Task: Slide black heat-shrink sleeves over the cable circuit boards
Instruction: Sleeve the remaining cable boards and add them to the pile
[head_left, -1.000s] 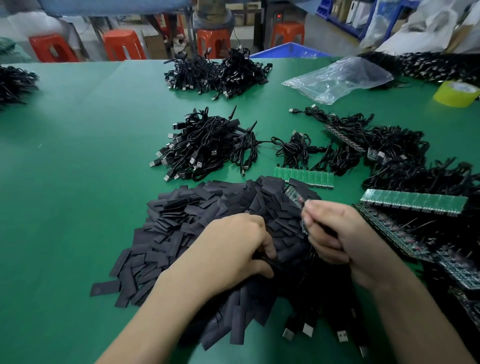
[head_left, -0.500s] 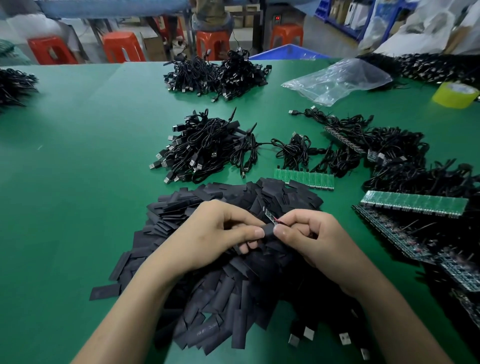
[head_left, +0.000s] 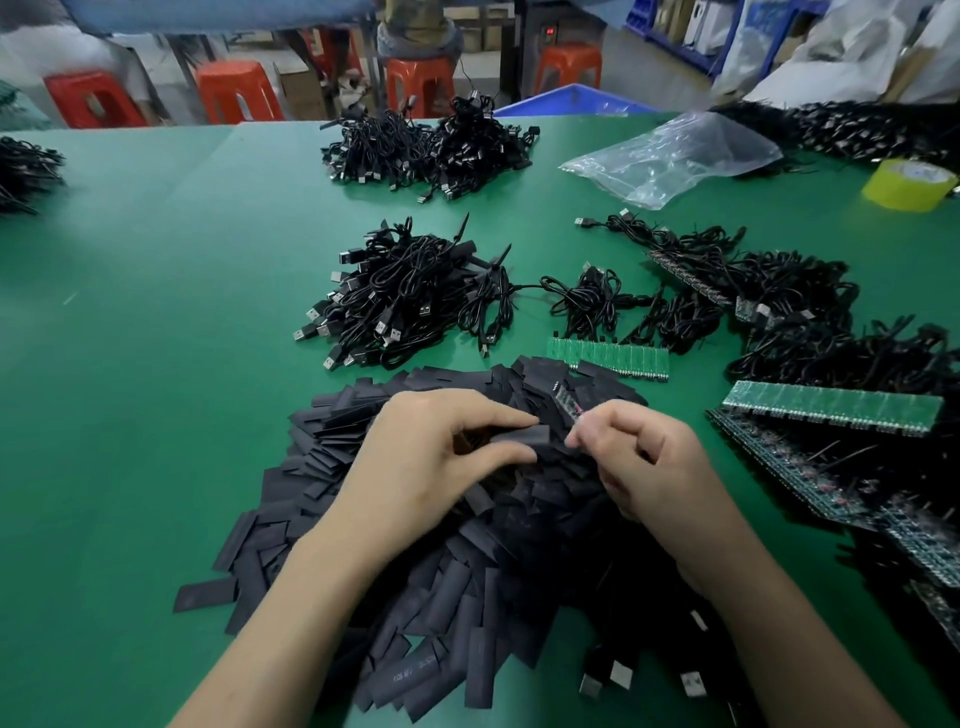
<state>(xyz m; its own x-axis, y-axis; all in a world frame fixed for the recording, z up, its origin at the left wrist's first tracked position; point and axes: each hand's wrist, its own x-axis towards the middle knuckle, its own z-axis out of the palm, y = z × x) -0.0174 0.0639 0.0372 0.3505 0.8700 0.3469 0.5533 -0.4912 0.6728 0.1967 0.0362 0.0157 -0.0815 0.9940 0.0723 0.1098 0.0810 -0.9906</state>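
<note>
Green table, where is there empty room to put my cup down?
The biggest bare patch of table lies left of the sleeve pile and the middle cable bundle. A narrower bare band runs between that bundle and the far cable heap. The right side is crowded with circuit board strips and tangled cables.

Four red stools (head_left: 93, 98) (head_left: 239, 93) (head_left: 421, 85) (head_left: 569, 65), one yellow tape roll (head_left: 906, 184), one clear plastic bag (head_left: 670, 156), two hands (head_left: 431, 457) (head_left: 639, 462).
</note>
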